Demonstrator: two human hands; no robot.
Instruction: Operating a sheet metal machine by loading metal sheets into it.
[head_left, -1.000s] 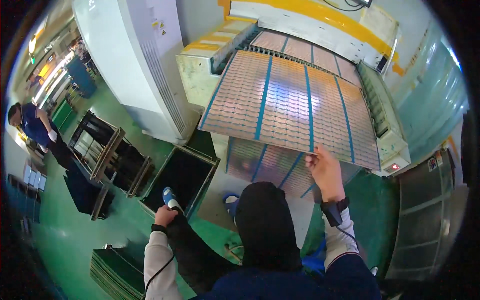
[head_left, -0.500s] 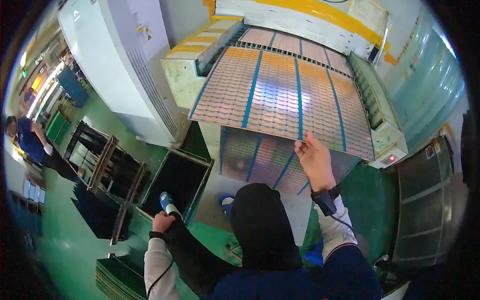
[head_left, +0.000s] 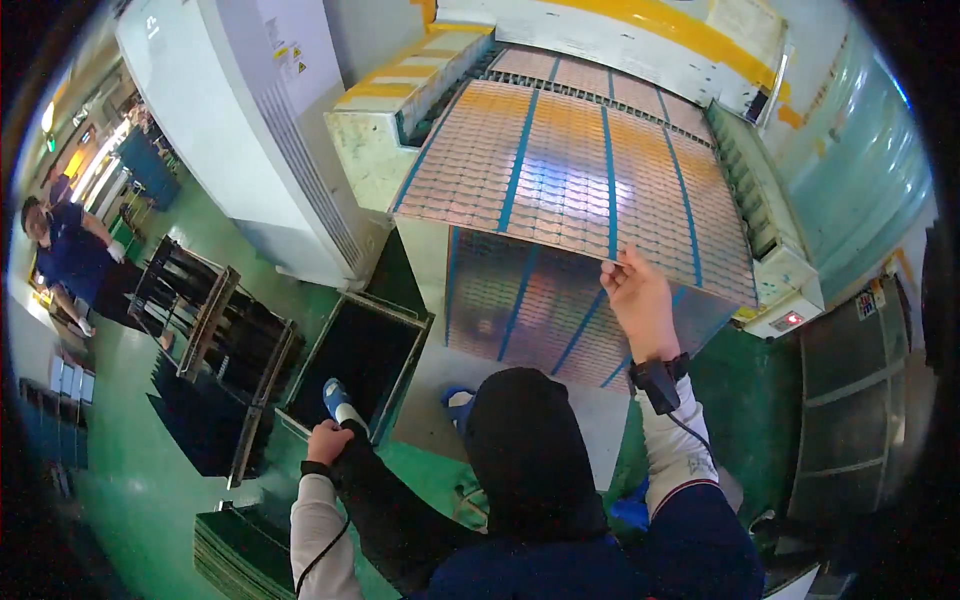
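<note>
My right hand pinches the near edge of a large copper-coloured circuit panel between thumb and fingers. Blue stripes run across this panel, which slopes up and away to the rollers of a conveyor machine. Beneath it, a second striped panel stands steeply and shows the same pattern, partly in shadow. My left hand is closed on the trouser leg near my ankle, well away from the panels. Each wrist wears a black strap with a cable.
To the left stand a tall white cabinet, an open black bin and a dark rack. Stacked boards lie at the lower left. A co-worker stands at far left. Grey framed panels lean at right.
The near edge of the top panel has risen slightly, with my right hand still on it. My left hand stays at my leg. The co-worker at far left has shifted and turned this way.
</note>
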